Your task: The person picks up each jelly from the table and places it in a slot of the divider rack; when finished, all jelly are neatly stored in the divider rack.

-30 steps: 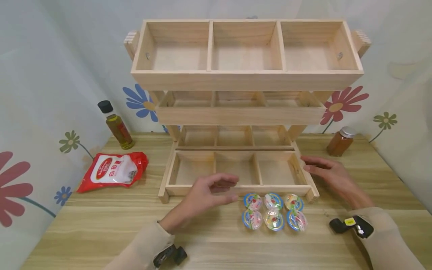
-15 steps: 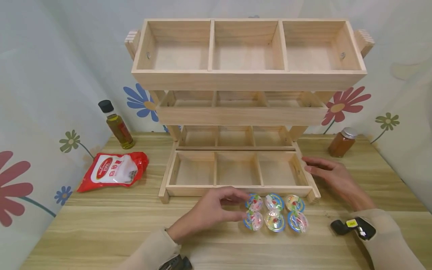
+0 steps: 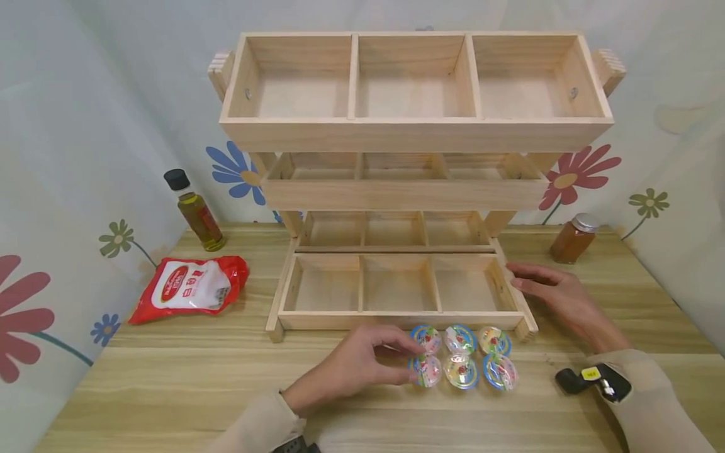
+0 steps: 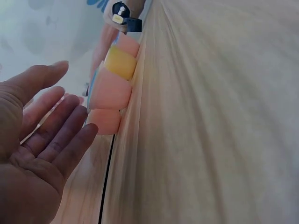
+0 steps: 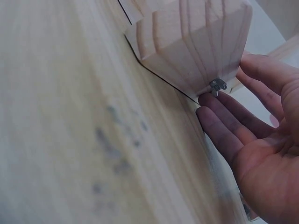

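A: Where are the jelly cups (image 3: 461, 357)? 
B: Six of them in two rows on the table (image 3: 170, 390), just in front of the wooden rack (image 3: 416, 189). The left hand (image 3: 362, 362) touches the leftmost pair, fingers loosely spread, not clamped on one.

A: Other hand?
B: The right hand (image 3: 557, 296) lies flat, fingers straight against the rack's right foot. Oil bottle (image 3: 195, 211) and red bag (image 3: 189, 286) are left of the rack, jar (image 3: 572, 238) right.

Pale wooden table (image 3: 170, 390), light backdrop (image 3: 85, 113) printed with coloured flowers, soft even light
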Demonstrator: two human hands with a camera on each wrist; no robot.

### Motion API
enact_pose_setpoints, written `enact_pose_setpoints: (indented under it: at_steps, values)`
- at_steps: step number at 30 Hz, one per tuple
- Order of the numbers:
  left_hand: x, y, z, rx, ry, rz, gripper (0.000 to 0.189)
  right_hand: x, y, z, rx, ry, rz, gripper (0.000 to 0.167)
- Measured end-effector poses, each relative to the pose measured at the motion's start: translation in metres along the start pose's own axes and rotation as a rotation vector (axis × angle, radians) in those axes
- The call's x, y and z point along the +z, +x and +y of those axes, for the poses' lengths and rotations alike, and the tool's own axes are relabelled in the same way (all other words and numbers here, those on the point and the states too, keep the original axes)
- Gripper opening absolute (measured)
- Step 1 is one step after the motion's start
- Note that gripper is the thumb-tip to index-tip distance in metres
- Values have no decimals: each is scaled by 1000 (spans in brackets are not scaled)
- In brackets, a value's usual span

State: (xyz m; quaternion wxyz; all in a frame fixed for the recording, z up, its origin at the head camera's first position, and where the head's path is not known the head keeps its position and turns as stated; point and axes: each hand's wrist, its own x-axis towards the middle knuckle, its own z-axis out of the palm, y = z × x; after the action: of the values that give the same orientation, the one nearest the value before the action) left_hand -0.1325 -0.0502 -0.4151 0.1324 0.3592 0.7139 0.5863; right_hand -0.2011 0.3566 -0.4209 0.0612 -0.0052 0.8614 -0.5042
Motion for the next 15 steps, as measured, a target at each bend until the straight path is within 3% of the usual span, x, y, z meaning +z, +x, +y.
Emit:
enact_pose_setpoints:
  at_steps: [8,15]
  values:
    - [3,-2,-2,-33,37,29,27,0,2,-1,7,12,-6,68]
    - [6,-2,-6,-69,-2,31,25,-1,1,3,6,25,-7,69]
